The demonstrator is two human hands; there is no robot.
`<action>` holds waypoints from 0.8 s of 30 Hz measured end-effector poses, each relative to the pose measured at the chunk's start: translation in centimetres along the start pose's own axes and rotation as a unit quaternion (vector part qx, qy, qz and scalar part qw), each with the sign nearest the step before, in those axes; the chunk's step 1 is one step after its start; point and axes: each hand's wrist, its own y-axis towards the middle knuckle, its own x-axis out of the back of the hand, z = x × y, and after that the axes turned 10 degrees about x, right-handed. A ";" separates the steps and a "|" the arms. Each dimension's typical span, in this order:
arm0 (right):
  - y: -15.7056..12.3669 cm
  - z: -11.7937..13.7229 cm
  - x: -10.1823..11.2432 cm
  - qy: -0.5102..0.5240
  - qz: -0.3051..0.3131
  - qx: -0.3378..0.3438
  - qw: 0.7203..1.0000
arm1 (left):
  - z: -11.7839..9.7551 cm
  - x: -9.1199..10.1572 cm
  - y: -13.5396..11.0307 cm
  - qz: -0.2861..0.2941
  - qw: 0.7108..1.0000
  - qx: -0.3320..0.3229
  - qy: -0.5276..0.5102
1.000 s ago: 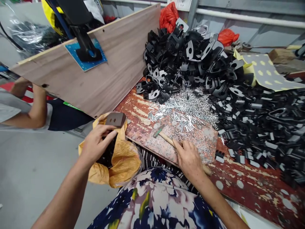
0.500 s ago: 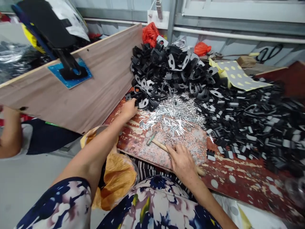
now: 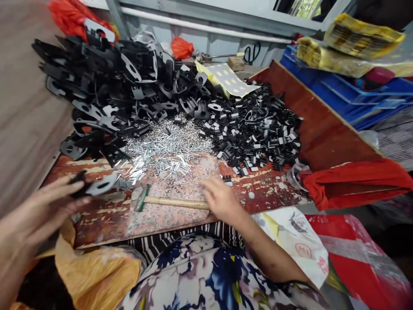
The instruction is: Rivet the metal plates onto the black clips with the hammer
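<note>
In my left hand (image 3: 48, 206), at the left of the bench, is a black and grey plastic part (image 3: 103, 185), pinched between thumb and fingers; motion blurs the hand. A hammer (image 3: 174, 201) with a green head and wooden handle lies across a worn stone-like slab (image 3: 193, 217). My right hand (image 3: 222, 200) is over the handle's right end, fingers loosely bent and apart, not wrapped round it; the hand hides the handle's tip. Loose metal pins (image 3: 174, 163) are spread just beyond the hammer.
Black plastic parts (image 3: 106, 73) are heaped at the back left. Small black and grey clips (image 3: 258, 129) form another pile on the right. A red-brown board (image 3: 312, 116) edges the bench, with blue crates (image 3: 348, 90) behind. An orange bag (image 3: 100, 271) hangs open at front left.
My left hand has come back from the heap with a plastic part in it. The right hand has loosened from the hammer, which now lies straighter across. The view has turned right.
</note>
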 end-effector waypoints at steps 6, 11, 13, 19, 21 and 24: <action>-2.9 -7.3 0.9 -0.103 0.032 -0.152 0.982 | 7.7 -0.5 -4.7 0.149 0.976 0.119 -0.106; -2.9 -8.8 -1.7 -0.034 -0.070 -0.112 0.991 | 10.5 -1.4 -6.4 0.195 0.974 0.089 -0.075; -2.6 -9.2 -1.6 -0.008 -0.081 -0.128 0.988 | 10.8 -1.6 -7.1 0.186 0.976 0.081 -0.075; -1.3 -6.8 1.1 -0.030 -0.165 -0.067 0.983 | 11.0 -3.7 -9.5 0.263 0.959 0.080 -0.062; -0.5 -4.0 1.4 0.033 -0.201 -0.009 0.979 | 10.6 -5.5 -10.3 0.292 0.953 0.049 -0.067; 0.8 0.8 0.5 0.137 -0.197 0.072 0.968 | 9.6 -8.4 -11.2 0.330 0.938 0.016 -0.101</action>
